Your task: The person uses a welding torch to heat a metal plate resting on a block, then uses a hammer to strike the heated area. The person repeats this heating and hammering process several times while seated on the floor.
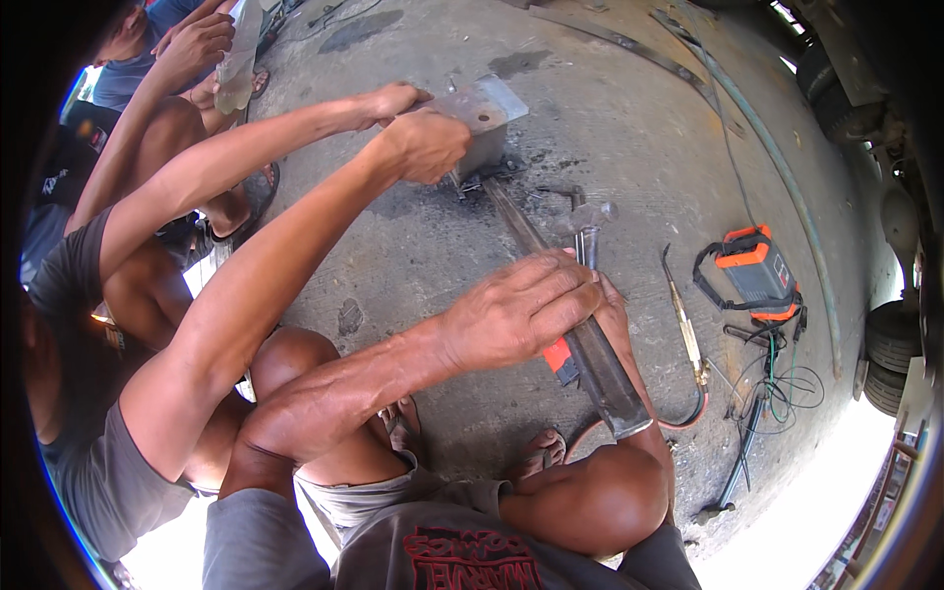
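Note:
My left hand is closed over a long dark steel bar. The bar slants from near my knees to beneath a box-shaped metal piece. Partly hidden behind the bar and my left hand, my right hand appears closed around a hammer. The hammer head shows beyond my knuckles, and its red and black handle end shows below the bar. Another person's two hands grip the near left side of the metal piece, which has a flat plate with a hole on top.
An orange and grey portable machine with cables stands at right. Near it lie a brass torch with a red hose and a long-handled tool. Metal strips and a pipe lie beyond. Another person sits at far left.

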A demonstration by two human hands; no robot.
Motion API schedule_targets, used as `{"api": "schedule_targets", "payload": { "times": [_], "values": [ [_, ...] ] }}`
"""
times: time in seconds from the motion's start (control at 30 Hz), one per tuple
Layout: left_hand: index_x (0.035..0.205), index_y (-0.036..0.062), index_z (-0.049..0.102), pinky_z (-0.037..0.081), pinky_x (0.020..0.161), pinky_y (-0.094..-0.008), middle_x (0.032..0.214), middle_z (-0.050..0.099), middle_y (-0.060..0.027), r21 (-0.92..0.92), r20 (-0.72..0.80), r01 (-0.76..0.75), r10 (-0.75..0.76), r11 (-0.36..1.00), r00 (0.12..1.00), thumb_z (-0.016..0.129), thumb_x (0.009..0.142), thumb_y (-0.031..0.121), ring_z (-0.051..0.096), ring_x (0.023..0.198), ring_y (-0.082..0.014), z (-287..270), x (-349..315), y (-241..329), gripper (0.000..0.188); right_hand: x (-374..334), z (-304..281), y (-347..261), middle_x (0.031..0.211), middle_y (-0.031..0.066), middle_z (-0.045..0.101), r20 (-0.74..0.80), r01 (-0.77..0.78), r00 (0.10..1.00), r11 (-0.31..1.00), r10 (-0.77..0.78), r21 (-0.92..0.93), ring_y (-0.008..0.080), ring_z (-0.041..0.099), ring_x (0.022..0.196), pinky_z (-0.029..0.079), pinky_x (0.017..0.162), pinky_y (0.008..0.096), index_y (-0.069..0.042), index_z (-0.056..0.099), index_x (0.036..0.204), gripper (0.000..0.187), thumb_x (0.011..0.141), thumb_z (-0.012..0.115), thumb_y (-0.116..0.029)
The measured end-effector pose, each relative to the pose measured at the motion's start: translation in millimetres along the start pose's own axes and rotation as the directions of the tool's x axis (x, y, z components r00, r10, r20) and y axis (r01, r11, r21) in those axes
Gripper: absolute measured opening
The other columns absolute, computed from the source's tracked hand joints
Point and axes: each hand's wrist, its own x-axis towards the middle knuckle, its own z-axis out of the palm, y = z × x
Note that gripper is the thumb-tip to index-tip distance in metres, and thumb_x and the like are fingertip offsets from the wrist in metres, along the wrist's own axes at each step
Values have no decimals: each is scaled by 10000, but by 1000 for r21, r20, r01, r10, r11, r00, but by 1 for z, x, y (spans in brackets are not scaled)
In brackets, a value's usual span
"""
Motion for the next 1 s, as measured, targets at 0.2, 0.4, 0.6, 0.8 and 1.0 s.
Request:
{"api": "schedule_targets", "payload": {
  "times": [0.2,0.4,0.6,0.8,1.0],
  "values": [
    [1122,-15,678,570,1082,-498,1113,694,-162,-62,26,12,-11,998,1000,756,753,31,703,1086,-340,-1,-1,3,380,-3,-12,-73,650,-51,443,-113,7,994,999,-12,-47,39,363,448,289,368,230,-99,558,1135,368,1112,548,-466],
    [1112,-12,681,570,1089,-490,1110,696,-155,-189,29,-16,22,982,999,761,754,38,701,1101,-333,-2,11,-1,370,-10,-45,-135,637,-39,410,-282,370,903,921,-325,122,42,339,436,278,357,226,-106,526,1083,373,1101,563,-476],
    [1112,-18,680,572,1086,-494,1116,699,-163,-154,51,20,-12,988,999,760,770,47,702,1107,-345,3,5,-8,356,-35,-61,-105,634,-31,410,-300,232,935,966,-189,115,58,351,424,276,347,237,-110,524,1067,357,1107,554,-463],
    [1116,-21,678,575,1075,-509,1127,700,-171,-137,47,26,-20,990,999,754,789,38,704,1110,-359,0,-1,-8,340,-27,-67,-93,639,-31,410,-272,183,951,976,-145,118,58,354,431,279,358,239,-106,528,1072,382,1112,529,-487],
    [1100,-22,676,571,1074,-515,1126,699,-172,-100,40,17,-13,995,999,757,785,49,702,1113,-366,-5,-7,-7,333,15,-48,-157,668,-22,433,-459,641,726,746,-512,181,76,346,476,305,414,255,-133,475,1018,373,1131,477,-488]
  ]
}}
